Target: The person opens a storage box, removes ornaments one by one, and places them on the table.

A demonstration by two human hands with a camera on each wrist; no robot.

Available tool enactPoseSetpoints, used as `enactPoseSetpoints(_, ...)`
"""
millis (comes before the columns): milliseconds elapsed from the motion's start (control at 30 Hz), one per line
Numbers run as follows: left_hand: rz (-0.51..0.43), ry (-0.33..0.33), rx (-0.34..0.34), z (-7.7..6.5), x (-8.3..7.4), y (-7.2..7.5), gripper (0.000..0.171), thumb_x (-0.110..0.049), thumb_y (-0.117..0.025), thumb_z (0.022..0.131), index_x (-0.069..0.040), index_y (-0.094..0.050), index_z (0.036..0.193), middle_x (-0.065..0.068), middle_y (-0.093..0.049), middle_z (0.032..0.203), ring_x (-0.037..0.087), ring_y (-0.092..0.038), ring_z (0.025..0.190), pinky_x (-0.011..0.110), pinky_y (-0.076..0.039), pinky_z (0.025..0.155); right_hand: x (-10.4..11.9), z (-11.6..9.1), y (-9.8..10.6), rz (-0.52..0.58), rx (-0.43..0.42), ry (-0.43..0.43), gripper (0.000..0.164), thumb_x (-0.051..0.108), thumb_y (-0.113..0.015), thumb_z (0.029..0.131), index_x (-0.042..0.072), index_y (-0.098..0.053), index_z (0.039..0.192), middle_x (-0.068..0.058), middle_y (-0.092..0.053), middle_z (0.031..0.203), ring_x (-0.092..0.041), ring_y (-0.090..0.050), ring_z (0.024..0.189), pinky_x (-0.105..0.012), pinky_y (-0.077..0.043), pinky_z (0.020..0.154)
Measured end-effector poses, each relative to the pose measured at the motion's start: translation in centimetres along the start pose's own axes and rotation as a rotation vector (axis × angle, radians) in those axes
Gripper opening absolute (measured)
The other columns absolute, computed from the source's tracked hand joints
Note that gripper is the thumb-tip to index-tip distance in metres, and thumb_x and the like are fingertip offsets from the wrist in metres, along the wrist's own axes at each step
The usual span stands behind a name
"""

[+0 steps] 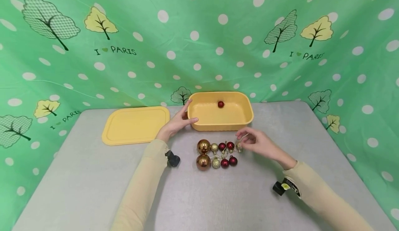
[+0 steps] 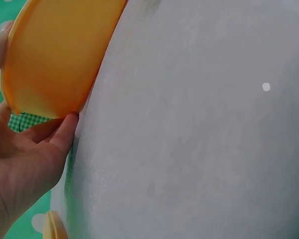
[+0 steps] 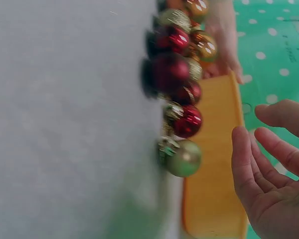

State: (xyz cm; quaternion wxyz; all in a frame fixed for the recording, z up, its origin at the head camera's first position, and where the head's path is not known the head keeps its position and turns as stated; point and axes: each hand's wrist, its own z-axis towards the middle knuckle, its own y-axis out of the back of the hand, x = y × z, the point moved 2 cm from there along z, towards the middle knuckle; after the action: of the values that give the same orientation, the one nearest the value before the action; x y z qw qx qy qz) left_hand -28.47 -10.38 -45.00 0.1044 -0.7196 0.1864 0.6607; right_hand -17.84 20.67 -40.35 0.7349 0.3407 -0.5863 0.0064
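Note:
A yellow rectangular box [image 1: 220, 127] stands at the back of the table. My left hand [image 1: 177, 122] grips its left end, with the thumb at the front corner of the rim and the fingers round the far side. One small red Christmas ball [image 1: 220, 104] lies inside the box. In front of it are two rows of Christmas balls: large shiny copper ones [image 1: 203, 162], small glittery gold ones [image 1: 215, 162] and dark red ones [image 1: 233, 160]. Over the right end of the rows hovers my right hand [image 1: 257, 141], fingers loosely bent and holding nothing. Beside it sits a plain gold ball [image 3: 184, 158], partly hidden in the head view.
A yellow lid [image 1: 135, 125] lies flat on the grey table [image 1: 199, 203], left of the box. Green dotted cloth [image 1: 196, 51] hangs behind and along both sides. Each wrist wears a black camera on a band.

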Motion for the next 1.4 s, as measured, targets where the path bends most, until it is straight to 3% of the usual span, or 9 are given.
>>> enactPoseSetpoints(267,-0.013,-0.006,0.007,0.0,-0.1,0.0,0.092,-0.01,-0.069,0.09,-0.037,-0.011,0.156,0.027,-0.024,0.153,0.034,-0.035,0.135,0.041,-0.025,0.112,0.3,2.2,1.6,0.002,-0.096,0.02,0.032,-0.01,-0.065,0.084,-0.013,-0.057,0.114,-0.029,-0.06,0.107,-0.032,-0.062,0.092,-0.026,-0.052,0.082)
enactPoseSetpoints(500,-0.009,-0.024,0.013,0.0,-0.2,0.0,0.091,-0.009,-0.068,0.091,-0.035,-0.011,0.156,0.03,-0.027,0.15,0.036,-0.038,0.133,0.044,-0.026,0.111,0.3,4.6,2.6,-0.006,-0.148,-0.022,0.03,-0.003,-0.065,0.087,-0.013,-0.057,0.115,-0.028,-0.06,0.108,-0.035,-0.062,0.094,-0.023,-0.052,0.08)
enactPoseSetpoints(800,0.002,-0.002,-0.009,0.2,0.3,0.2,0.092,-0.011,-0.07,0.089,-0.036,-0.012,0.156,0.03,-0.028,0.15,0.035,-0.038,0.133,0.042,-0.028,0.111,-0.4,8.0,3.4,-0.076,-0.157,-0.079,0.028,0.003,-0.064,0.09,-0.009,-0.06,0.114,-0.024,-0.063,0.106,-0.034,-0.061,0.095,-0.027,-0.051,0.079)
enactPoseSetpoints(1033,-0.006,-0.003,-0.007,0.1,0.6,0.0,0.092,-0.012,-0.07,0.089,-0.036,-0.012,0.156,0.029,-0.029,0.149,0.034,-0.037,0.134,0.041,-0.027,0.111,-0.8,9.4,3.8,-0.073,-0.14,-0.089,0.03,0.003,-0.064,0.091,-0.012,-0.057,0.117,-0.026,-0.061,0.11,-0.036,-0.059,0.1,-0.028,-0.049,0.083)
enactPoseSetpoints(1267,-0.012,-0.001,-0.011,0.0,0.4,0.0,0.092,-0.011,-0.07,0.089,-0.036,-0.012,0.156,0.029,-0.029,0.149,0.034,-0.037,0.134,0.042,-0.028,0.111,-1.5,10.7,3.9,-0.091,-0.124,-0.085,0.031,0.0,-0.062,0.091,-0.017,-0.056,0.116,-0.03,-0.06,0.109,-0.042,-0.055,0.103,-0.042,-0.046,0.089)
enactPoseSetpoints(1400,-0.016,0.0,-0.009,0.0,0.3,-0.2,0.092,-0.01,-0.07,0.089,-0.036,-0.012,0.156,0.03,-0.029,0.149,0.034,-0.038,0.133,0.042,-0.029,0.11,-1.8,11.5,3.8,-0.106,-0.123,-0.084,0.03,0.002,-0.063,0.091,-0.016,-0.058,0.115,-0.027,-0.061,0.107,-0.038,-0.056,0.101,-0.041,-0.046,0.088)
